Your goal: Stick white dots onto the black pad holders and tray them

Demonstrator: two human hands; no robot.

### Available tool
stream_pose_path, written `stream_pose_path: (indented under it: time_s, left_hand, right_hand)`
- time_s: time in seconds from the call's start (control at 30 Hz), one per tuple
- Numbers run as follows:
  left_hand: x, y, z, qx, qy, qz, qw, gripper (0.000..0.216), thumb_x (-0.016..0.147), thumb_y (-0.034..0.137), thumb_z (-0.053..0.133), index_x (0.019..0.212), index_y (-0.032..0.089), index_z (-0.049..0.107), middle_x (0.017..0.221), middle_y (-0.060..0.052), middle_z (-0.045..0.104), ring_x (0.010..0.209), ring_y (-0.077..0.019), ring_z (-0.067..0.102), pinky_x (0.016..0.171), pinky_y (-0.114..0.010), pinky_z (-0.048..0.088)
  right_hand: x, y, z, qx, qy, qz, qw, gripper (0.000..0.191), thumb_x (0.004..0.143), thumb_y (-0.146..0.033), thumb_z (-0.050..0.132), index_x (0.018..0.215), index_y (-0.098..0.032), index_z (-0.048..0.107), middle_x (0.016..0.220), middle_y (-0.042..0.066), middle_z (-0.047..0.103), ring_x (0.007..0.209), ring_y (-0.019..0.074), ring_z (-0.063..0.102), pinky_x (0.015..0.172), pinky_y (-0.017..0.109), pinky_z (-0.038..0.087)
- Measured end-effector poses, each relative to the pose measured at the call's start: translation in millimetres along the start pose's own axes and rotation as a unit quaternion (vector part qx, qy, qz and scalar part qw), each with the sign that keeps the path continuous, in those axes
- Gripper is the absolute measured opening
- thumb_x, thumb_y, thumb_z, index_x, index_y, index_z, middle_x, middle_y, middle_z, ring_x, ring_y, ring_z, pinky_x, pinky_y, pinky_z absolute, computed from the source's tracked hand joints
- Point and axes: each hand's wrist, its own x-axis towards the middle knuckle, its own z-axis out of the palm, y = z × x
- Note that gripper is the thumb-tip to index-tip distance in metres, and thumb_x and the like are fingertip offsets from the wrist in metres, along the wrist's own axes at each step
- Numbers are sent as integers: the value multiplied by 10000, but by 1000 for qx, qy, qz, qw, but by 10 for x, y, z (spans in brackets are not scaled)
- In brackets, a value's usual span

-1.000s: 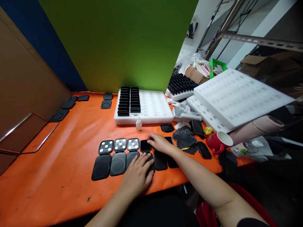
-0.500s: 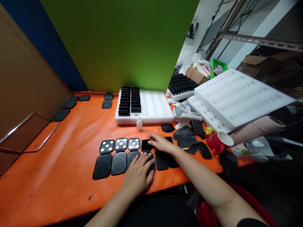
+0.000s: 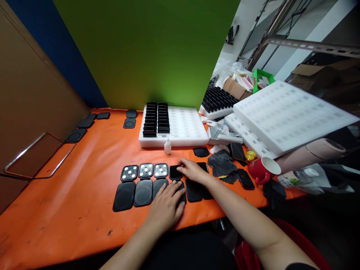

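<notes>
A row of several open black hinged cases [image 3: 143, 183] lies near the front edge of the orange table [image 3: 70, 202]. The three on the left show silver insides with white dots. My left hand [image 3: 165, 206] lies flat with fingers spread on the lower flap of the fourth case. My right hand [image 3: 192, 170] rests on the upper half of that case [image 3: 174, 172], fingers curved and pressing its black square. More black cases lie under and right of my right wrist.
A white foam tray [image 3: 182, 129] with two rows of black parts stands behind, a small white dropper bottle [image 3: 167, 147] in front of it. Right: stacked foam trays [image 3: 284, 116], a red mug [image 3: 263, 170], black cloth pieces [image 3: 222, 164]. Loose black cases lie far left by a metal frame [image 3: 39, 157].
Both hands have stayed on the fourth case; only the camera view has shifted slightly.
</notes>
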Motion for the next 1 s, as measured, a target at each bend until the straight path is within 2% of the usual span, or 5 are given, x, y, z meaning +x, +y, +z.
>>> stream_pose_path:
  time_s: [0.3, 0.53, 0.67, 0.8, 1.0]
  left_hand:
    - [8, 1, 5, -2, 6, 2, 1000, 396, 805, 257, 454, 1200, 273, 479, 1324, -34, 454, 1230, -247, 376, 1023, -492, 270]
    - [2, -9, 10, -8, 13, 8, 1000, 406, 796, 245, 462, 1201, 273, 480, 1326, -36, 451, 1224, -248, 385, 1020, -491, 275]
    - [3, -13, 18, -4, 9, 8, 1000, 405, 800, 246, 456, 1203, 271, 476, 1326, -36, 453, 1223, -243, 386, 1020, -492, 274]
    - [11, -12, 9, -4, 13, 12, 1000, 404, 798, 243, 459, 1201, 261, 481, 1306, -47, 473, 1207, -247, 406, 1017, -492, 280]
    - [33, 18, -31, -15, 21, 8, 1000, 393, 791, 239, 472, 1183, 256, 503, 1280, -48, 499, 1181, -253, 437, 1004, -494, 305]
  right_hand:
    - [-73, -96, 29, -98, 43, -21, 994, 145, 772, -250, 572, 898, -184, 541, 880, 25, 534, 780, 139, 515, 709, 257, 391]
    - [-133, -156, -52, -158, 62, -29, 985, 318, 837, -277, 476, 1128, -155, 513, 1028, 101, 552, 940, 196, 521, 821, 316, 392]
    - [-239, -161, -6, -185, 26, -80, 979, 272, 847, -181, 416, 1048, -191, 599, 1058, 64, 598, 1027, 182, 500, 897, 298, 367]
    - [-354, -106, 139, -247, -5, -148, 958, 380, 832, -174, 420, 1201, -176, 511, 1279, 69, 486, 1190, 187, 397, 1018, 347, 269]
    - [-330, -97, 212, -271, -25, -146, 951, 420, 872, -209, 370, 1290, -181, 407, 1364, 39, 387, 1260, 156, 303, 1055, 337, 201]
